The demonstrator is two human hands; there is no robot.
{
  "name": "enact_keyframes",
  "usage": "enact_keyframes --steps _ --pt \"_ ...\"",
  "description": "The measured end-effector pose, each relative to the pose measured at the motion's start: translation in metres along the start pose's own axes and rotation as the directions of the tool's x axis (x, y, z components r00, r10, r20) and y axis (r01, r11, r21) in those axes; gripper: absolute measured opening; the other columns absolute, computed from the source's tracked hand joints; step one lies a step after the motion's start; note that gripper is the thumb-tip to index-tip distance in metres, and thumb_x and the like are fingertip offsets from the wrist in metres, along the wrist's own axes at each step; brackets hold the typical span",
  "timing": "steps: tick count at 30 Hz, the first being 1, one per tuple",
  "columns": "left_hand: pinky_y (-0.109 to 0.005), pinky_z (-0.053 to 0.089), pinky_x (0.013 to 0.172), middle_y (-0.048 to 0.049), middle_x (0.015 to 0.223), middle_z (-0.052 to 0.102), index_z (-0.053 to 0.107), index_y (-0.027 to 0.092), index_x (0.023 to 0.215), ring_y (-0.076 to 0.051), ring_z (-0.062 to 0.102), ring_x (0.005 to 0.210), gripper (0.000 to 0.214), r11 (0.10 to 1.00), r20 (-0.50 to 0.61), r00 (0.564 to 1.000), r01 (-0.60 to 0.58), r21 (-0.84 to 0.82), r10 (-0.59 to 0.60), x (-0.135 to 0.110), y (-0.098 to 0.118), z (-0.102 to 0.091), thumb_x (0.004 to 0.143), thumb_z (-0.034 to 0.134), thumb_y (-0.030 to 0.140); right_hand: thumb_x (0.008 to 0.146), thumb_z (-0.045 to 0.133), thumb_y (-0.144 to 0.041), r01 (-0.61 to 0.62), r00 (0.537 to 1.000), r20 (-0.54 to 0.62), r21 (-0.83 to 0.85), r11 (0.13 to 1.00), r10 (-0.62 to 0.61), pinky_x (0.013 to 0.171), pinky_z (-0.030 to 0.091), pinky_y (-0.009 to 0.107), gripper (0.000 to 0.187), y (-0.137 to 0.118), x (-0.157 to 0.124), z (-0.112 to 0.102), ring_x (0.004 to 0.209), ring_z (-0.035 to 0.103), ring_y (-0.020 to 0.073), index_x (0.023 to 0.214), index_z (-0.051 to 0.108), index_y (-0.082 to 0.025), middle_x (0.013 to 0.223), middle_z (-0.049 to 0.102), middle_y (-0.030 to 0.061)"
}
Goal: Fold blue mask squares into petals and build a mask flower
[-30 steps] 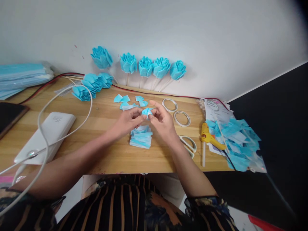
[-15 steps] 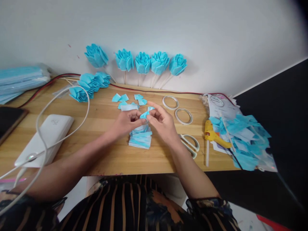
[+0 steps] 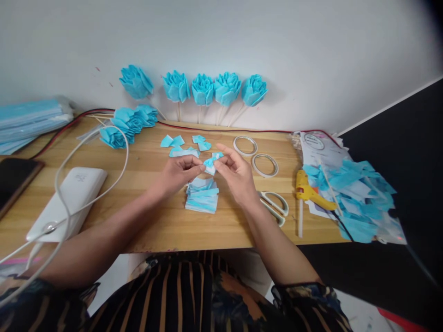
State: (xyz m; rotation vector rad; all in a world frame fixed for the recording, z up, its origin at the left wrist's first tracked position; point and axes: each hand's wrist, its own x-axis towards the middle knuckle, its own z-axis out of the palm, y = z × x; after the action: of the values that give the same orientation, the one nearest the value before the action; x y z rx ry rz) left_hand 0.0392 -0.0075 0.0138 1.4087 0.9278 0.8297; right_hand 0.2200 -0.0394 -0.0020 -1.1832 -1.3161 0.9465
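Between my two hands is a small blue-and-white fabric piece (image 3: 209,164), creased in the middle. My left hand (image 3: 180,173) pinches its left edge with thumb and forefinger. On its right side my right hand (image 3: 236,174) grips it between thumb and fingers, the forefinger raised. Just below lies a stack of blue fabric pieces (image 3: 202,197) on the wooden table (image 3: 155,230). Beyond my hands are several loose folded blue pieces (image 3: 173,140). Scissors (image 3: 276,205) lie beside my right wrist, their blades hidden under the arm.
Several blue fabric roses (image 3: 202,90) on sticks lean on the wall; more roses (image 3: 126,121) lie at left. Two tape rolls (image 3: 265,165), a yellow glue gun (image 3: 306,191) and a heap of blue scraps (image 3: 360,198) are at right. A cabled white power bank (image 3: 74,198) sits left.
My fingers have spread a little, and more of the fabric piece shows between them, its white lower part now visible. The camera view has shifted slightly.
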Motion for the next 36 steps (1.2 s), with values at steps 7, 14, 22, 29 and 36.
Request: enact_keyframes --steps 7,14,22,29,36 --pt "-0.022 0.030 0.049 0.0051 0.052 0.048 0.064 0.017 0.073 -0.007 0.039 0.048 0.021 0.999 -0.070 0.997 0.011 -0.053 -0.015 0.000 0.001 0.000 0.076 0.072 0.037 0.092 0.061 -0.054 -0.143 0.987 0.098 0.191 0.971 0.126 0.084 0.057 0.035 0.049 0.001 0.001 0.002 0.092 0.065 0.0179 0.133 0.064 -0.028 0.100 0.070 0.0031" --pt "-0.021 0.030 0.047 0.0049 0.051 0.049 0.063 0.017 0.071 -0.007 0.039 0.047 0.022 0.996 -0.103 0.994 0.028 -0.081 -0.036 0.001 -0.001 -0.001 0.074 0.073 0.037 0.088 0.064 -0.047 -0.193 0.980 0.103 0.301 0.934 0.169 0.090 0.053 0.038 0.041 -0.006 0.002 -0.002 0.101 0.064 0.0198 0.126 0.067 -0.030 0.106 0.072 0.0024" --pt "-0.020 0.031 0.046 0.0053 0.051 0.050 0.065 0.017 0.077 -0.007 0.041 0.047 0.025 0.995 -0.098 0.994 0.044 -0.095 -0.053 0.003 -0.006 -0.001 0.074 0.076 0.040 0.079 0.075 -0.034 -0.195 0.980 0.092 0.262 0.945 0.177 0.086 0.051 0.035 0.045 -0.001 0.003 -0.001 0.083 0.060 0.0150 0.122 0.067 -0.028 0.089 0.065 -0.0020" --pt "-0.024 0.036 0.049 0.0016 0.062 0.054 0.066 0.017 0.088 -0.011 0.047 0.053 0.036 0.975 0.013 0.999 0.053 -0.215 -0.052 0.005 0.002 -0.008 0.082 0.068 0.052 0.079 0.071 -0.028 -0.137 0.989 0.082 0.177 0.975 0.124 0.076 0.049 0.031 0.046 -0.003 0.003 0.000 0.077 0.057 0.0129 0.125 0.064 -0.025 0.082 0.061 -0.0035" --pt "-0.025 0.037 0.061 0.0013 0.072 0.060 0.070 0.016 0.080 -0.010 0.047 0.064 0.025 0.999 -0.023 0.999 -0.038 -0.009 0.037 0.005 0.005 -0.010 0.077 0.074 0.040 0.081 0.064 -0.023 -0.033 0.980 0.196 -0.016 0.999 0.036 0.072 0.050 0.032 0.058 -0.002 -0.002 0.004 0.074 0.058 0.0141 0.138 0.054 -0.026 0.083 0.063 -0.0022"
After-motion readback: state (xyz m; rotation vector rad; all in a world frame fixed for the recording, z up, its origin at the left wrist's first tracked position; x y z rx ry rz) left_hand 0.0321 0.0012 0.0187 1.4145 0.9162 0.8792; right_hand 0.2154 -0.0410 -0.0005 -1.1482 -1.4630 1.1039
